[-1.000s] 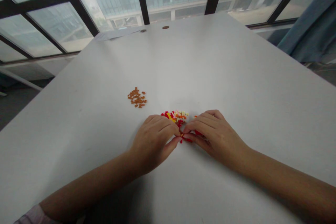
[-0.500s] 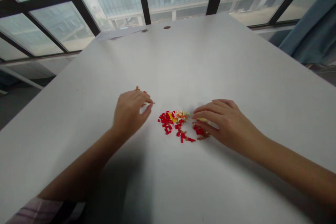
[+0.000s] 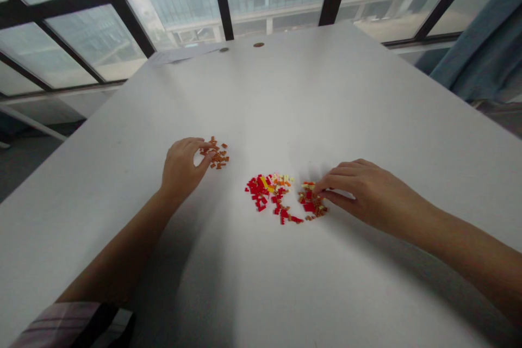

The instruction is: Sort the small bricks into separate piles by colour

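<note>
My left hand [image 3: 182,166] is over the left side of a pile of small brown toy bricks [image 3: 221,156]. Its thumb and forefinger are bent close together in a pinch; what lies between the tips, if anything, is hidden among the bricks. My right hand [image 3: 359,187] reaches into the right side of a mixed pile of red, brown and pale yellow toy bricks [image 3: 309,207]. Its thumb and fingertips nearly meet there, and I cannot make out a piece between them. Between my hands lies a cluster of red bricks [image 3: 258,187], with a few yellow bricks [image 3: 270,188] among them.
Small pale and orange bricks [image 3: 282,179] lie behind the red ones. All this rests on a wide white table [image 3: 269,283]. At its far edge are a white sheet [image 3: 179,54] and two round spots [image 3: 259,44]. Windows stand behind; a blue curtain [image 3: 477,43] hangs at right.
My left hand has moved left from beside the brown pile to over it, uncovering more of its bricks. My right hand has shifted slightly right, and its fingers have drawn closer together at the mixed pile.
</note>
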`<state>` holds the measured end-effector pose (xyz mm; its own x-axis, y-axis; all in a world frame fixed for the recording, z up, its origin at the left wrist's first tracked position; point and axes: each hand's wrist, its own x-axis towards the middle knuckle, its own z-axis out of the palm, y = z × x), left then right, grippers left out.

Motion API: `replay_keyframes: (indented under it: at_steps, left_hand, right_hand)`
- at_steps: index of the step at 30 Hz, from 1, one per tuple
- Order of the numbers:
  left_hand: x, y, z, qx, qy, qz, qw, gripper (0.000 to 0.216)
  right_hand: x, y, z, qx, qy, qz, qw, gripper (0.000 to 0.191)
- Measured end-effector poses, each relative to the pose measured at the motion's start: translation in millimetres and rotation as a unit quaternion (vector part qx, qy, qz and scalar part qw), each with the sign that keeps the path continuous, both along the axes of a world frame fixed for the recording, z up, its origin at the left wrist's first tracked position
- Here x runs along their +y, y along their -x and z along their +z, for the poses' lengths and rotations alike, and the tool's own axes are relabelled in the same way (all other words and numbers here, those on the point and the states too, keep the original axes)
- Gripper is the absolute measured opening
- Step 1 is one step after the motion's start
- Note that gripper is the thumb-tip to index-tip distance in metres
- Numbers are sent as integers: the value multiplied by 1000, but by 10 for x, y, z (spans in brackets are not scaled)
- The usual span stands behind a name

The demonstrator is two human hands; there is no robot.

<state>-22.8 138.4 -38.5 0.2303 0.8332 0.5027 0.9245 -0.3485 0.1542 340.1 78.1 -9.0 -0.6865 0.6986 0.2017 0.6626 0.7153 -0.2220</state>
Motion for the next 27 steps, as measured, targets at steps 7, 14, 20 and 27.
replay_keyframes:
  at_steps: [7,14,20,27]
  left_hand:
    - [15,0,-183,-2,63,-30,998,66]
    - [-12,-7,-225,33,86,-44,995,65]
    - [-79,-12,-209,27,44,-54,997,54]
    - [-130,-7,-162,22,18,-68,997,44]
  right_hand:
    - [-63,-32,11,-15,34,22,999,20]
    - [-157,72,-69,-44,-5,-20,999,19]
    - [-257,132,-154,12,-18,-57,998,20]
    - [-308,146,-267,83,-49,-85,992,22]
